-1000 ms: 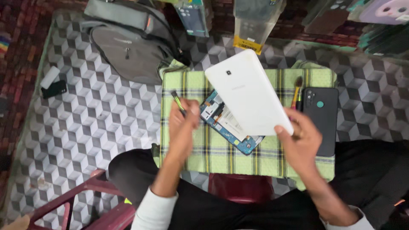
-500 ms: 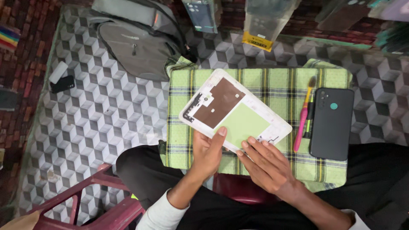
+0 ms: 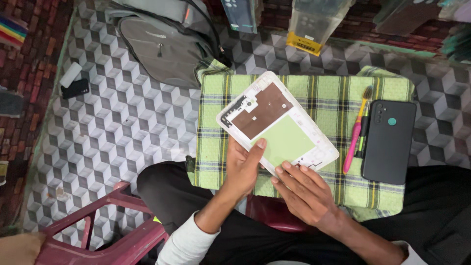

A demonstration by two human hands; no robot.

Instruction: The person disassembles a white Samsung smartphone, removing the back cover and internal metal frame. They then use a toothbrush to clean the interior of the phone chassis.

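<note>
1. A white plastic tablet back cover (image 3: 277, 122), turned inner side up with a brown patch and a pale green patch showing, is held just above a green-and-yellow checked cloth (image 3: 324, 91) that lies across the person's lap.
2. The cover's long axis is seen running on a diagonal, from the upper left, far from the body, down to the lower right, toward the body.
3. The left hand (image 3: 243, 169) is placed under the cover's near long edge; the thumb is laid over that edge onto the green patch and the fingers are hidden beneath, so the cover is pinched between thumb and fingers.
4. The right hand (image 3: 304, 189) is set at the lower right end, fingers spread a little and tips pressed to the near edge beside the corner; nothing is clasped by it.
5. Both hands are found on the same near side of the cover, the left nearer its middle, the right nearer its lower corner; the far upper-left end is left free.
6. A pink-handled brush (image 3: 357, 130) and a black phone in a dark case (image 3: 389, 141) are lying on the cloth to the right, apart from the cover and closer to the right hand.
7. A grey backpack (image 3: 164, 44) is seen on the cube-patterned floor (image 3: 122, 132) beyond the cloth, well away from both hands.
</note>
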